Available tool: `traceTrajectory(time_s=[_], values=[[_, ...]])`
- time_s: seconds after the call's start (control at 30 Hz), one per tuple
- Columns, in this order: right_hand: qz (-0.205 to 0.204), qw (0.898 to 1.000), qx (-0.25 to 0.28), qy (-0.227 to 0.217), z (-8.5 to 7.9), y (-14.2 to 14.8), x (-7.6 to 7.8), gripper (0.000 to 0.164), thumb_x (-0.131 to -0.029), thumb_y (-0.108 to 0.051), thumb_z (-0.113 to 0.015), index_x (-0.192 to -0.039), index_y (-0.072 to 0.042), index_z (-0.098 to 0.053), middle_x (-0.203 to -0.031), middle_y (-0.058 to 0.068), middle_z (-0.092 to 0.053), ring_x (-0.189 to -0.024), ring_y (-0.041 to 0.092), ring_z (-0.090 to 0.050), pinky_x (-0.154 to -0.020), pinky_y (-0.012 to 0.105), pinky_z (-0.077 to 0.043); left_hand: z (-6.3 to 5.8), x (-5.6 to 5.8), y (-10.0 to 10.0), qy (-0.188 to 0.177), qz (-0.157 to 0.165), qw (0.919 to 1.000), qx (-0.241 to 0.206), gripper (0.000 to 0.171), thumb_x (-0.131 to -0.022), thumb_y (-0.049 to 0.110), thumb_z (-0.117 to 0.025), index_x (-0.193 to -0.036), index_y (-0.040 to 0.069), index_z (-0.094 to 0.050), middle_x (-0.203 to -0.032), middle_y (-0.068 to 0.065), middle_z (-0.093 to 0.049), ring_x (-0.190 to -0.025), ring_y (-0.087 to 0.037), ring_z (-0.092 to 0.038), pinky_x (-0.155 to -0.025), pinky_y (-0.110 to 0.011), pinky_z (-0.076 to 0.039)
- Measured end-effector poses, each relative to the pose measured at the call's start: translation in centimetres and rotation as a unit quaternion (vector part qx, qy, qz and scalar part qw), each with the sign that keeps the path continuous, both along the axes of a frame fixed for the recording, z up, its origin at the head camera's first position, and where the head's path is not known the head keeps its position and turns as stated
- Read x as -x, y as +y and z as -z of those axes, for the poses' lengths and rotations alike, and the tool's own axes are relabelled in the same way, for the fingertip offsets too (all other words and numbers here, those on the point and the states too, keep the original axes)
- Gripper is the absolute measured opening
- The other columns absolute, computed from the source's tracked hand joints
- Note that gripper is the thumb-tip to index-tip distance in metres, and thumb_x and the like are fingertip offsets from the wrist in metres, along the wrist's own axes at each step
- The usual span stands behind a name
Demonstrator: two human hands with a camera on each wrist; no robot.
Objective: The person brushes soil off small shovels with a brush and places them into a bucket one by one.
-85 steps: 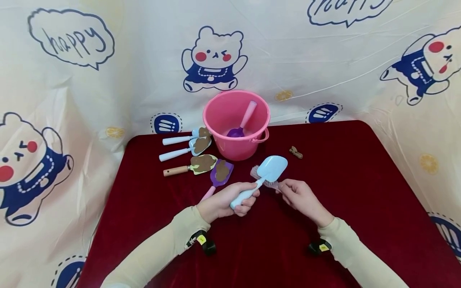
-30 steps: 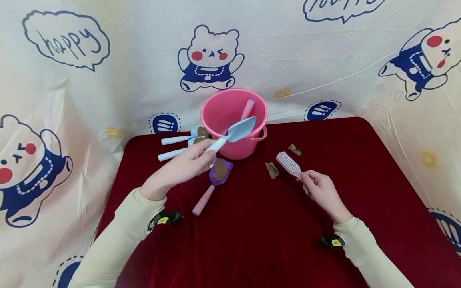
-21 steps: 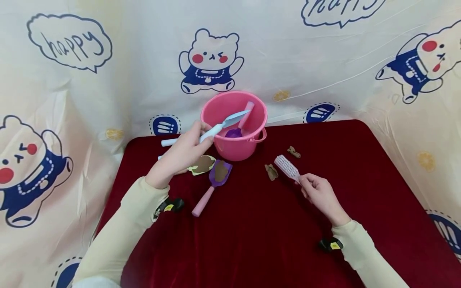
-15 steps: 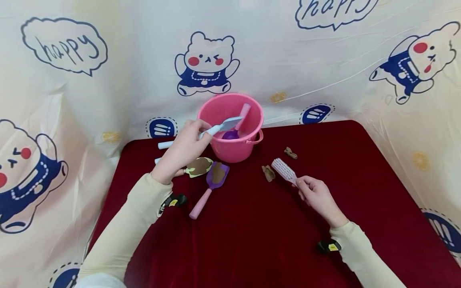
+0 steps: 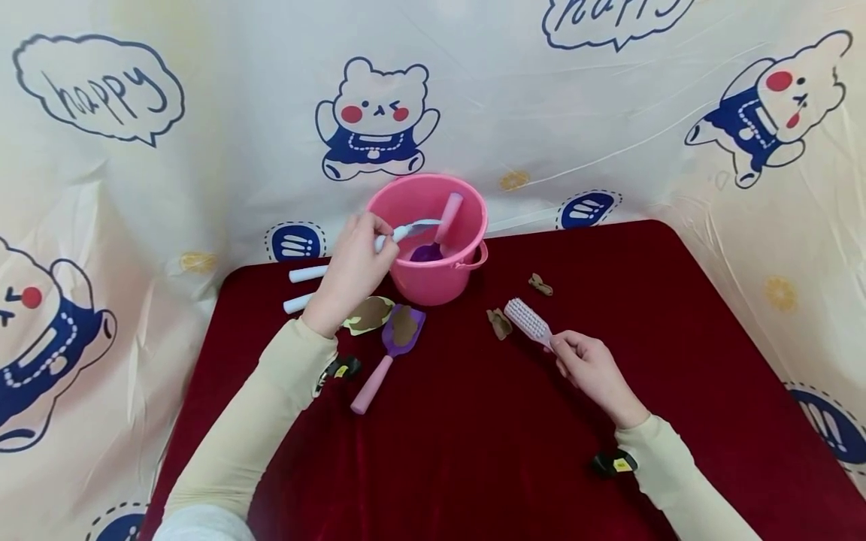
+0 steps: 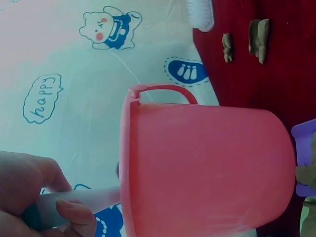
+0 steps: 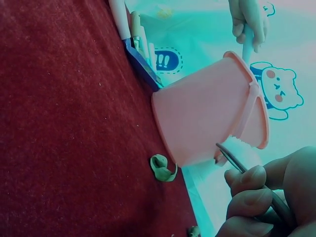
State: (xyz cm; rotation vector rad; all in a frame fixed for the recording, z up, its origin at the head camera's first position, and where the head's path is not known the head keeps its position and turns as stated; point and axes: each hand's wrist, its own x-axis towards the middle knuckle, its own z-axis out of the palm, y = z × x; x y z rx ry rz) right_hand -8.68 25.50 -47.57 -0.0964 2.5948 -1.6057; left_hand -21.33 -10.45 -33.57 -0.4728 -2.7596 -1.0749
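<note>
My left hand [image 5: 355, 267] grips the handle of a light blue toy shovel [image 5: 401, 233] at the left rim of a pink bucket [image 5: 433, 284]. The shovel's blade is inside the bucket's mouth; in the left wrist view its handle [image 6: 94, 199] slants past the rim. A purple shovel with a pink handle [image 5: 449, 218] leans inside the bucket. Above the table my right hand [image 5: 591, 372] pinches the handle of a pale pink brush [image 5: 530, 321], bristles facing up. A brown, clay-like lump [image 5: 499, 324] lies just left of the brush head.
Behind the brush lies another brown lump [image 5: 540, 284]. A second purple shovel [image 5: 372, 385] bears a brown clump left of centre. Beside it a green-edged trowel [image 5: 356, 327] and two blue-handled shovels [image 5: 298, 303] are partly hidden by my left hand. Printed cloth [image 5: 271, 113] hangs behind the table.
The left hand has carried the blue shovel from the middle of the table to the bucket and lowered its blade inside. The brush has moved right, away from the shovel, uncovering a brown lump.
</note>
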Motion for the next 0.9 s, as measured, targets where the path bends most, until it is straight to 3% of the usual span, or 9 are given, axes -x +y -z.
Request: traceTrajectory(time_s=[0.23,0.43,0.73,0.9], values=[[-0.006,1.000,-0.005,-0.003,0.1,-0.2,0.2,0.033,-0.112,-0.025,-0.050,-0.112,0.002,-0.069,-0.065,0.006,-0.057,-0.045,0.009,-0.042,-0.043,0.028,-0.040,0.8,0.2,0.6,0.036,0.023,0.9991,-0.002,0.012,-0.100,0.004,-0.052,-0.108,-0.005,-0.054,-0.110,-0.024,-0.049,-0.102,-0.035,-0.049,-0.087,-0.045,-0.047],[-0.009,1.000,-0.004,-0.008,0.3,-0.3,0.2,0.033,-0.112,-0.024,-0.050,-0.111,0.002,-0.069,-0.065,0.007,-0.057,-0.046,0.010,-0.042,-0.044,0.028,-0.040,1.4,0.4,1.4,0.042,0.034,0.9984,0.016,0.016,-0.104,0.010,-0.060,-0.112,-0.003,-0.054,-0.104,-0.021,-0.053,-0.091,-0.033,-0.057,-0.075,-0.042,-0.053],[-0.015,1.000,-0.004,-0.011,0.1,-0.5,0.0,0.032,-0.111,-0.026,-0.051,-0.110,0.001,-0.069,-0.065,0.005,-0.056,-0.045,0.011,-0.042,-0.043,0.029,-0.040,2.2,0.3,1.8,0.031,0.027,0.9984,0.039,0.020,-0.103,0.015,-0.067,-0.113,-0.001,-0.062,-0.103,-0.017,-0.058,-0.093,-0.033,-0.062,-0.081,-0.043,-0.058],[-0.019,1.000,-0.004,-0.010,0.4,-0.7,0.1,0.031,-0.112,-0.024,-0.050,-0.112,0.001,-0.069,-0.065,0.006,-0.056,-0.046,0.010,-0.042,-0.044,0.029,-0.041,2.4,0.3,1.5,0.047,0.019,0.9971,0.056,0.023,-0.103,0.020,-0.065,-0.114,0.000,-0.067,-0.108,-0.018,-0.061,-0.087,-0.033,-0.065,-0.078,-0.044,-0.059]])
